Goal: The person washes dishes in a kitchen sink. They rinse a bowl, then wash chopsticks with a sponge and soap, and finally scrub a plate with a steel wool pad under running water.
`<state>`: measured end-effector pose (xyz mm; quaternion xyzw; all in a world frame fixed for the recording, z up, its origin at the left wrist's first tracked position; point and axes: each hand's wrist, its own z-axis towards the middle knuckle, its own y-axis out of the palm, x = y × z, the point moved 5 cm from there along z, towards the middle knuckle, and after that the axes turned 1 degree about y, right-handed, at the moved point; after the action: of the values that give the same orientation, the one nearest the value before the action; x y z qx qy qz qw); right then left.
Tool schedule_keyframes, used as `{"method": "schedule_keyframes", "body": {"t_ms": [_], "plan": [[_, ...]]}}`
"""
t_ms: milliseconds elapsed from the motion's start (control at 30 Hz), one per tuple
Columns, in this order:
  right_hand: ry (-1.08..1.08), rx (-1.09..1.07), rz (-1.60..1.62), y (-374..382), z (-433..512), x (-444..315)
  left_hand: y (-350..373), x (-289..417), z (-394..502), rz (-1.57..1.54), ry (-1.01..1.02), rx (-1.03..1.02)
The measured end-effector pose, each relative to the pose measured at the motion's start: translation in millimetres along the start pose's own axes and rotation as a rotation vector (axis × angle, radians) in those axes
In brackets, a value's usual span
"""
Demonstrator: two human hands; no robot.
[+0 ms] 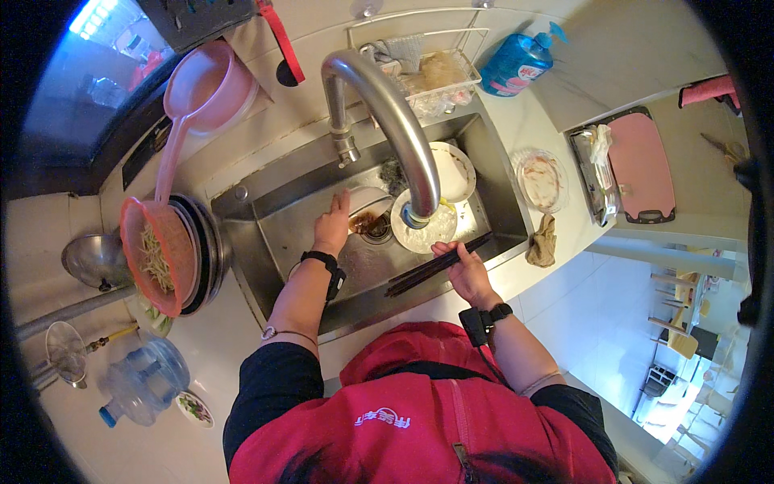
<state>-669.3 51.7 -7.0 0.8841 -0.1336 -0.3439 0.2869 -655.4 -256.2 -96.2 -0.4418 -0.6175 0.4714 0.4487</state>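
Observation:
My left hand [331, 225] is inside the steel sink [290, 242], its fingers against the side of a tilted white bowl [370, 196]. Brown liquid or residue [366, 222] shows at the bowl's lower edge, beside the drain [380, 235]. In my right hand [468, 273] is a bundle of dark chopsticks [423, 273], held slantwise over the sink's near edge. Just beyond them sits a white dish [417, 239] with wet residue, partly behind the faucet [387, 103]. A white plate [456, 166] with dark specks leans farther back, near a dark scouring pad [393, 174].
A wire rack [444, 81] and a blue pump bottle [517, 63] stand behind the sink. On the right counter are a stained clear dish [541, 178] and a crumpled brown cloth [542, 242]. A pink strainer [154, 257] sits on stacked pans at left, near a plastic water jug [145, 381].

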Motion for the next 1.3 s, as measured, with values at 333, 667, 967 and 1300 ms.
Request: {"method": "schedule_keyframes", "body": {"t_ms": [333,667,967,1300], "plan": [[0.02,0.004,0.053,-5.5,-9.4,-1.0,-20.7,9.0,-6.3,-0.134,0.028,0.062],[0.056,0.001,-0.017,-7.6,6.8,5.0,58.5,-49.6,-42.5,-1.214,-0.808,-0.077],[0.208,0.028,-0.303,6.1,39.9,15.8,103.3,-69.8,-68.0,-1.728,-0.982,-0.214],[0.217,-0.041,-0.344,20.0,72.9,33.1,167.8,-68.6,-79.3,-2.02,-1.112,-0.274]]}}
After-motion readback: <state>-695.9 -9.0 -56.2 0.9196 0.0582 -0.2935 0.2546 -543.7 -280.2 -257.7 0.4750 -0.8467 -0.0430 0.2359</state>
